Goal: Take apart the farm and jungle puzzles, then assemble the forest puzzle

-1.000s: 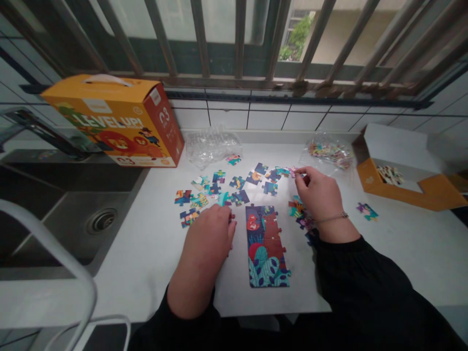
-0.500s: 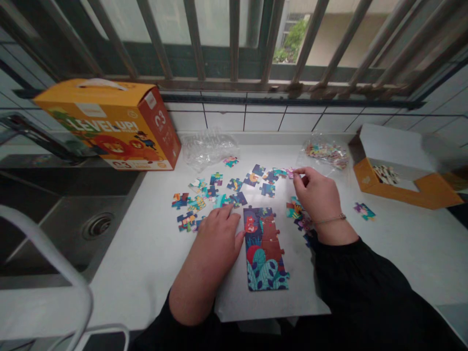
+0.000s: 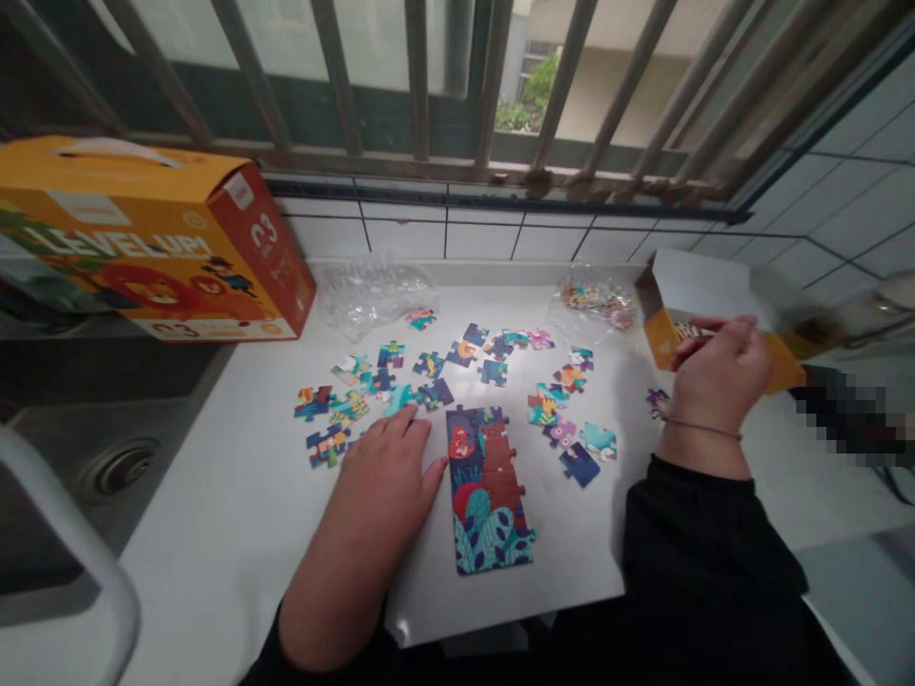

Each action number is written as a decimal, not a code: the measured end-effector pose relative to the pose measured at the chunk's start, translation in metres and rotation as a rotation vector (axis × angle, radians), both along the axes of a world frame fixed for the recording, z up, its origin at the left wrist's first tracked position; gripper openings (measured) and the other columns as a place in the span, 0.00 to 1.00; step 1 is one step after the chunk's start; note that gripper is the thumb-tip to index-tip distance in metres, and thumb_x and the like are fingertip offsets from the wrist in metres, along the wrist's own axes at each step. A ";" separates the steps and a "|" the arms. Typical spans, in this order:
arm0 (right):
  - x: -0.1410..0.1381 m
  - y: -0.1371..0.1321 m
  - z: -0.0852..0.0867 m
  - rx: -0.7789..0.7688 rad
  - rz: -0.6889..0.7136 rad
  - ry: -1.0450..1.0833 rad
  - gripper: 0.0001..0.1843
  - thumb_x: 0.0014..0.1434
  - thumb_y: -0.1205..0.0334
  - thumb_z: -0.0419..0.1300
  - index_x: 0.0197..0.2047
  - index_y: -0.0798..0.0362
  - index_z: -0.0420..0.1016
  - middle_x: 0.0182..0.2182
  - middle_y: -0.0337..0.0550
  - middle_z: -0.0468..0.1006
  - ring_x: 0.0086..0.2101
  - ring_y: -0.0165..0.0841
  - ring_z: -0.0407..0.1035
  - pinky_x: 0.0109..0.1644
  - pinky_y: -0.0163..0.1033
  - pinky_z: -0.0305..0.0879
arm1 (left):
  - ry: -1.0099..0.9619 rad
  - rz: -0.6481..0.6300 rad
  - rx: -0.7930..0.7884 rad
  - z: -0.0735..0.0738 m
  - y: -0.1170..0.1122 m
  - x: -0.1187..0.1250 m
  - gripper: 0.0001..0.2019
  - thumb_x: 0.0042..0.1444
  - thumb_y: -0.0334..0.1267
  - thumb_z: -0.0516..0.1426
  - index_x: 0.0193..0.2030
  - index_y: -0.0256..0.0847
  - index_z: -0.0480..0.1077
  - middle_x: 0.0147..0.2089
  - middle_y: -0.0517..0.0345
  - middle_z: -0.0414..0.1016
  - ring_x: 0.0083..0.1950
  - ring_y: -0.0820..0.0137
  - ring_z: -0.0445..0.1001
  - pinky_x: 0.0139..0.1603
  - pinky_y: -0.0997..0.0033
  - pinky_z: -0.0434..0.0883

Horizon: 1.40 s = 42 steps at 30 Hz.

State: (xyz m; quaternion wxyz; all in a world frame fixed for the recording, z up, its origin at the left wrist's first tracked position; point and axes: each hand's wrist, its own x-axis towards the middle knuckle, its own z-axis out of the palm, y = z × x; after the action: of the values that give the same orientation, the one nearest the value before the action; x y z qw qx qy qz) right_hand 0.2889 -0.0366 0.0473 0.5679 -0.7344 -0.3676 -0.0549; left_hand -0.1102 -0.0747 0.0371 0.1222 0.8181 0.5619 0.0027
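My left hand lies flat on the white counter with its fingers spread. Its fingertips are at a teal puzzle piece, and its thumb is by the left edge of a partly joined jigsaw puzzle, which shows a red animal and blue leaves. On the right, my right hand is raised in front of the open orange box, fingers curled in. Whether anything is in those fingers is hidden. Just left of its wrist, a purple puzzle piece lies partly covered.
Several loose pieces lie left of and behind the joined part; others, such as a dark blue piece, lie to its right. Plastic bags rest along the wall. A large orange box stands beside the sink.
My right hand has left the pink piece at the back and moved right to the open box. My left hand stays beside the joined puzzle. The view has turned right.
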 end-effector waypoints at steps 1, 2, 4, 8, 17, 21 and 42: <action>0.007 -0.002 -0.002 0.048 -0.033 0.048 0.35 0.81 0.37 0.38 0.46 0.53 0.77 0.25 0.41 0.72 0.23 0.36 0.66 0.30 0.44 0.64 | 0.007 0.002 0.009 -0.001 0.001 -0.001 0.21 0.73 0.44 0.60 0.67 0.37 0.78 0.79 0.34 0.71 0.76 0.40 0.74 0.75 0.37 0.73; 0.012 -0.003 -0.005 0.079 -0.044 0.080 0.33 0.81 0.37 0.41 0.44 0.51 0.77 0.24 0.39 0.71 0.22 0.35 0.65 0.29 0.43 0.63 | 0.013 0.007 0.019 -0.002 0.002 -0.001 0.21 0.73 0.44 0.60 0.67 0.38 0.78 0.79 0.35 0.72 0.75 0.40 0.75 0.75 0.37 0.74; 0.019 -0.004 -0.010 0.109 -0.041 0.116 0.31 0.80 0.37 0.44 0.41 0.50 0.77 0.22 0.36 0.71 0.21 0.33 0.65 0.28 0.41 0.62 | 0.020 0.023 0.037 -0.004 0.004 -0.003 0.21 0.73 0.45 0.58 0.66 0.37 0.79 0.78 0.35 0.74 0.73 0.40 0.76 0.73 0.37 0.75; 0.022 -0.006 -0.013 0.120 -0.027 0.112 0.32 0.80 0.37 0.44 0.40 0.50 0.78 0.21 0.35 0.71 0.20 0.32 0.65 0.27 0.38 0.61 | 0.023 0.008 0.075 -0.010 0.007 -0.004 0.23 0.73 0.46 0.56 0.65 0.35 0.80 0.75 0.33 0.76 0.72 0.38 0.77 0.72 0.34 0.75; 0.026 -0.005 -0.014 0.307 -0.032 0.359 0.38 0.83 0.38 0.34 0.36 0.50 0.75 0.21 0.36 0.70 0.20 0.30 0.64 0.23 0.36 0.62 | -0.153 -0.237 0.040 -0.014 0.009 -0.001 0.25 0.69 0.44 0.61 0.68 0.36 0.79 0.79 0.35 0.72 0.79 0.39 0.72 0.80 0.32 0.69; 0.013 0.000 -0.023 0.134 0.167 0.334 0.42 0.78 0.26 0.41 0.35 0.50 0.78 0.22 0.37 0.72 0.20 0.30 0.65 0.23 0.36 0.61 | -0.187 -0.275 -0.051 -0.011 0.008 0.002 0.24 0.68 0.43 0.63 0.68 0.39 0.79 0.80 0.36 0.71 0.79 0.43 0.72 0.80 0.36 0.70; -0.068 -0.052 -0.004 -0.764 0.587 -0.520 0.10 0.72 0.54 0.66 0.38 0.47 0.80 0.34 0.42 0.85 0.34 0.39 0.76 0.38 0.42 0.60 | -0.279 -0.381 -0.160 -0.001 -0.001 0.013 0.14 0.67 0.35 0.65 0.58 0.45 0.85 0.71 0.42 0.80 0.68 0.48 0.80 0.72 0.44 0.77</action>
State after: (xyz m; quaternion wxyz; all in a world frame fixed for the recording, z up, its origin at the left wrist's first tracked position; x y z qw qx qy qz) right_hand 0.2205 -0.0883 0.0435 0.1426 -0.7171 -0.6793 0.0633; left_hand -0.0972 -0.0757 0.0365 0.2613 0.8887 0.3737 0.0483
